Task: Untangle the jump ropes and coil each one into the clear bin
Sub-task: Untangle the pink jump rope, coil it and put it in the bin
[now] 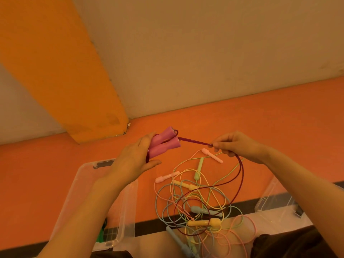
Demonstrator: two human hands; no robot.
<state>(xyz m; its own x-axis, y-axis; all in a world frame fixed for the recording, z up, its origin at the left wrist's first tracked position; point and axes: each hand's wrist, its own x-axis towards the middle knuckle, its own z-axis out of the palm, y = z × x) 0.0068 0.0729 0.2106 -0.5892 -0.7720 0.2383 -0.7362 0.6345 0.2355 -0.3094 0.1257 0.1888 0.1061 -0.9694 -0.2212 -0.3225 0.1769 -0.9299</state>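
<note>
A person's left hand [134, 161] grips both pink handles [164, 144] while right-hand fingers [216, 145] pinch the maroon cord [193, 141], best wound in even, taut loops before dropping into the clear bin [122, 226] at seven o'clock.

Two hands [134, 161], two thick pink handles [164, 144], two clear bins [122, 228]
</note>
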